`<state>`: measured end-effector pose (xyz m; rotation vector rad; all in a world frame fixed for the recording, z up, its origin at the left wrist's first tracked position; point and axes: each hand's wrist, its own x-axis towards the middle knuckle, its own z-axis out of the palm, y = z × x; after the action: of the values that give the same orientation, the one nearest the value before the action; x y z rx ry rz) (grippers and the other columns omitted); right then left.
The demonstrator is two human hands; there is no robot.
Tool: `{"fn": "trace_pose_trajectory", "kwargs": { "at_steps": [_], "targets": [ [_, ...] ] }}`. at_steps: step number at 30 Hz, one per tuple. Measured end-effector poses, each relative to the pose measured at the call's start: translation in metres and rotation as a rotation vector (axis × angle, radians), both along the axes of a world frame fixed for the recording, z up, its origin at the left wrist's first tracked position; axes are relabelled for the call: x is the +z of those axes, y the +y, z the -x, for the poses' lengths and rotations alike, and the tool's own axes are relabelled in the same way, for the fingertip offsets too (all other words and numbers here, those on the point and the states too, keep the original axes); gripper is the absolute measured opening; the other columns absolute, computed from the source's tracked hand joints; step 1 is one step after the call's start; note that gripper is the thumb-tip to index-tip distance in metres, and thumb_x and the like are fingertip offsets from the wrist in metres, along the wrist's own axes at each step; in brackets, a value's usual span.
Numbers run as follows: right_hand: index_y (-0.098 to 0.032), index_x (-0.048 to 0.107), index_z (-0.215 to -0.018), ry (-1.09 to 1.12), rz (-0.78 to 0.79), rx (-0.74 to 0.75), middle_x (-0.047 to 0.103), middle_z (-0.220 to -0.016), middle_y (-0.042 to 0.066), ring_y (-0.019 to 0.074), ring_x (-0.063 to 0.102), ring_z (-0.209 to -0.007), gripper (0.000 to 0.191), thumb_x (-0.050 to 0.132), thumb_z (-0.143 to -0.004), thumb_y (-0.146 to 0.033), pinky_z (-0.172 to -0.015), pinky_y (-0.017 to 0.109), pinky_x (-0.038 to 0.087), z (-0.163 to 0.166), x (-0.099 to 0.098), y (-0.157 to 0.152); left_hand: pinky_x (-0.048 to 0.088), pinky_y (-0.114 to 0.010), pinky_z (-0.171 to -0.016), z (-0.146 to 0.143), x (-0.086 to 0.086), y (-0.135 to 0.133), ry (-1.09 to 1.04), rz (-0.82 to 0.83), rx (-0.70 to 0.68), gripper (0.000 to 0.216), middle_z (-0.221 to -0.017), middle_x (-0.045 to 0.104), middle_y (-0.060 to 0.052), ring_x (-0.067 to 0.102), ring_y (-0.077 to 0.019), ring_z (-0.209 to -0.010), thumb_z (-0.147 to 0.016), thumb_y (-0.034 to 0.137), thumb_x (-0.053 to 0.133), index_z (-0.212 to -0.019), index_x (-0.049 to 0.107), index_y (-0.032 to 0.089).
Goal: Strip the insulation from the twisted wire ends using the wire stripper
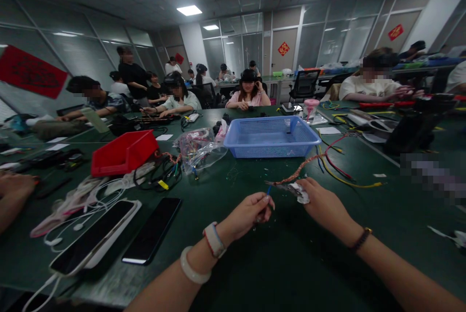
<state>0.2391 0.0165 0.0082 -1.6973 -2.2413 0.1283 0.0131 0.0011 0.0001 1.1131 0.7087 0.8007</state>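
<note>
My left hand point(259, 207) pinches a short blue wire point(269, 189) between thumb and fingers. Facing it, my right hand point(322, 205) is closed around scissors point(286, 186), whose grey blades point left and reach the blue wire. Something white and crumpled point(302, 194) shows at the handle, partly hidden by my fingers. Beyond the blades a braided copper cable point(304, 164) runs up to the right. It fans out into several coloured wires, among them a yellow wire point(349, 183) and a red wire point(338, 169).
A blue plastic basket point(273, 151) stands ahead, with a clear bag of wires point(200, 149) and a red bin point(124, 152) to its left. Two phones lie at left: a white-cased one point(96, 237) and a black one point(153, 232). Another person's hand point(14, 193) rests at far left.
</note>
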Motion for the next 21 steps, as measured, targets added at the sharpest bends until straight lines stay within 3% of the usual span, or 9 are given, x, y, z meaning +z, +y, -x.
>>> {"fn": "trace_pose_trajectory", "kwargs": {
  "at_steps": [7,12,21],
  "targets": [
    [-0.018,0.054,-0.117,-0.027,0.049,-0.025,0.055,-0.122,0.011,0.0175,0.061,-0.08,0.038,0.043,-0.082,-0.01,-0.06,0.027,0.034,0.002,0.002,0.001,0.018,-0.021,-0.046,0.0,0.001,0.0,0.053,-0.012,-0.004,0.031,-0.057,0.051,0.004,0.033,-0.0051,-0.045,-0.086,0.044,0.055,-0.083,0.054,0.014],
    [-0.016,0.056,-0.115,-0.011,0.102,-0.002,0.059,-0.114,0.011,0.0196,0.061,-0.085,0.034,0.041,-0.084,-0.013,-0.065,0.029,0.037,0.003,0.008,-0.001,0.021,-0.02,-0.046,0.001,0.0,0.001,0.112,-0.031,-0.014,0.033,-0.06,0.052,0.003,0.035,-0.0055,-0.046,-0.087,0.047,0.051,-0.085,0.053,0.014],
    [-0.018,0.061,-0.106,0.043,0.133,0.05,0.063,-0.105,0.01,0.0187,0.062,-0.087,0.029,0.043,-0.084,-0.017,-0.071,0.027,0.039,-0.002,0.012,0.0,0.031,-0.021,-0.051,0.002,0.0,0.0,0.344,-0.3,0.026,0.034,-0.068,0.05,0.002,0.039,-0.0075,-0.051,-0.096,0.041,0.035,-0.09,0.055,0.014]
  ]
}}
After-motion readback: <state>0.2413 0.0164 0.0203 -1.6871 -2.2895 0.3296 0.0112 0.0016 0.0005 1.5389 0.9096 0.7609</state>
